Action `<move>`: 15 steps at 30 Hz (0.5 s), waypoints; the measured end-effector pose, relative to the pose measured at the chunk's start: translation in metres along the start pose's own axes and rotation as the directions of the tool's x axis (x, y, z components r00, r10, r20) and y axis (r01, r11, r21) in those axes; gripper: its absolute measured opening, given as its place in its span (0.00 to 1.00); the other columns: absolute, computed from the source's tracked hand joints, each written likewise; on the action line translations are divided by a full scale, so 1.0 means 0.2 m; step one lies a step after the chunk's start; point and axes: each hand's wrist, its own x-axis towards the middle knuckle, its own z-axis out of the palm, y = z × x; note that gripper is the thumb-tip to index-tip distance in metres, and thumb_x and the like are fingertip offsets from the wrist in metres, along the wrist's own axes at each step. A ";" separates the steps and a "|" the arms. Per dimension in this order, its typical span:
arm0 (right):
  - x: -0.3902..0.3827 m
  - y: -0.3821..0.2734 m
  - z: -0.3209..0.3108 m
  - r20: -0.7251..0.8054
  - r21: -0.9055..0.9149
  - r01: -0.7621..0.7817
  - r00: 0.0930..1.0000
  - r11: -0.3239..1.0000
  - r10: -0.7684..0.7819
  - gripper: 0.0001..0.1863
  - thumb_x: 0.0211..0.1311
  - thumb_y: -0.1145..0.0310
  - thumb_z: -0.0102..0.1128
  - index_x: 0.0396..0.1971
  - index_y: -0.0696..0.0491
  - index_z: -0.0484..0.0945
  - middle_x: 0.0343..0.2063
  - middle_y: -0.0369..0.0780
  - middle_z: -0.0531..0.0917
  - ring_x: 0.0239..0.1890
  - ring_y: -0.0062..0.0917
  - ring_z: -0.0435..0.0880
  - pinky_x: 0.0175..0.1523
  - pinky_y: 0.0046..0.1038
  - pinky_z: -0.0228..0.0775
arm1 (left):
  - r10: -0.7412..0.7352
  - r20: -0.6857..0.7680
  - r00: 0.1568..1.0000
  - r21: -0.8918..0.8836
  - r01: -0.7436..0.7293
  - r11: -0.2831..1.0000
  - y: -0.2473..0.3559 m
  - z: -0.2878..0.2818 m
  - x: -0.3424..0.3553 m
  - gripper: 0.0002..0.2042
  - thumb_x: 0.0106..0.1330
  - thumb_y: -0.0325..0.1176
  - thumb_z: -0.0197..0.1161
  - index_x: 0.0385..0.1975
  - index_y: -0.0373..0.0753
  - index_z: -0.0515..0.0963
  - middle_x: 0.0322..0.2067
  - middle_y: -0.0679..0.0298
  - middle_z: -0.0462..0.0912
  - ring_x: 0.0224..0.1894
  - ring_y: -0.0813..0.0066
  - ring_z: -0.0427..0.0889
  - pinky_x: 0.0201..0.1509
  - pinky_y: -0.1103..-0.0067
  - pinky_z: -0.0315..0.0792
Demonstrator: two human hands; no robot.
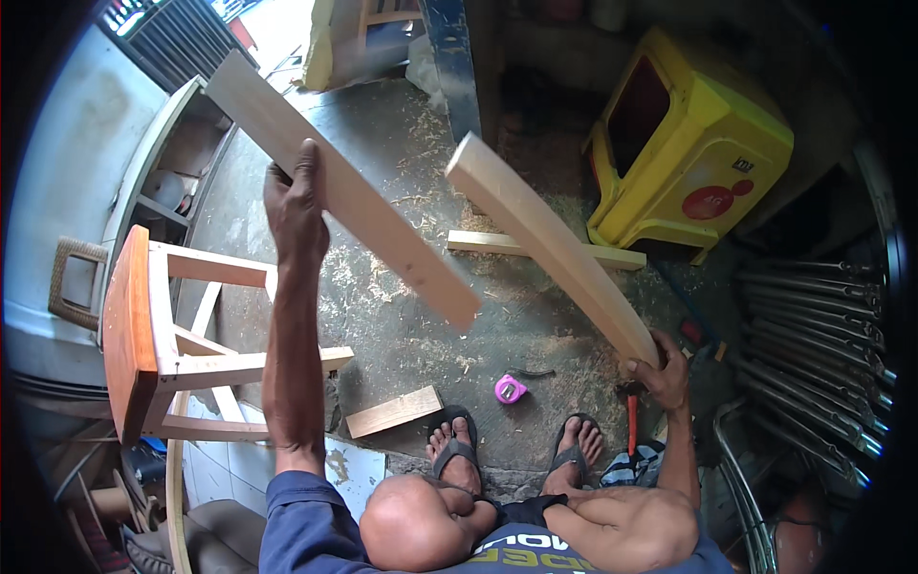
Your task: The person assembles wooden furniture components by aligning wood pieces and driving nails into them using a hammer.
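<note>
My left hand (pixel 297 206) is closed around a flat wooden board (pixel 382 234), thumb on its upper face. The board hangs tilted over the floor, its near end slightly blurred. At the right, my right hand (pixel 665 373) grips the near end of a thick, gently curved wooden piece (pixel 550 244), which slants up and away to the left. Beneath that piece, a straight wooden batten (pixel 486 243) lies on the floor, partly covered by it. A pink tape measure (pixel 510 388) and a short wooden offcut (pixel 395 411) rest on the floor near my feet.
A wooden stool (pixel 131 335) with pale legs lies on its side at the left. A yellow plastic stand (pixel 669 163) is at the far right, above stacked metal tubes (pixel 813 335). An orange-handled tool (pixel 632 421) lies beside my right foot. Wood shavings litter the floor.
</note>
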 end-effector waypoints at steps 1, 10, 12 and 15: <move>0.01 -0.09 0.01 0.007 -0.015 0.037 0.999 0.999 -0.037 0.31 0.49 0.64 0.78 0.53 0.61 0.80 0.46 0.46 0.85 0.49 0.30 0.85 0.57 0.32 0.74 | 0.002 -0.047 0.999 -0.055 -0.005 0.998 -0.01 0.05 -0.05 0.23 0.74 0.40 0.67 0.53 0.27 0.69 0.44 0.55 0.80 0.45 0.73 0.81 0.50 0.77 0.79; -0.02 -0.53 0.17 0.038 -0.344 0.415 0.902 0.842 -0.429 0.30 0.44 0.68 0.83 0.49 0.60 0.81 0.42 0.45 0.84 0.43 0.34 0.86 0.50 0.34 0.79 | -0.400 -0.176 0.899 -0.350 0.323 0.879 -0.10 0.25 -0.64 0.24 0.77 0.37 0.61 0.64 0.31 0.64 0.55 0.53 0.77 0.55 0.64 0.80 0.58 0.67 0.80; -0.02 -0.56 0.19 0.054 -0.349 0.414 0.904 0.841 -0.423 0.30 0.43 0.68 0.83 0.49 0.60 0.81 0.42 0.45 0.84 0.43 0.35 0.86 0.50 0.34 0.79 | -0.455 -0.176 0.873 -0.427 0.349 0.834 -0.07 0.34 -0.74 0.22 0.79 0.43 0.57 0.60 0.32 0.64 0.52 0.53 0.77 0.51 0.66 0.81 0.54 0.69 0.80; -0.03 -0.57 0.27 0.093 -0.400 0.441 0.891 0.803 -0.443 0.31 0.43 0.67 0.82 0.50 0.58 0.81 0.43 0.46 0.84 0.44 0.39 0.86 0.50 0.37 0.79 | -0.486 -0.102 0.868 -0.492 0.380 0.783 -0.24 0.26 -0.83 0.23 0.81 0.49 0.52 0.62 0.37 0.62 0.54 0.55 0.75 0.54 0.65 0.79 0.55 0.66 0.78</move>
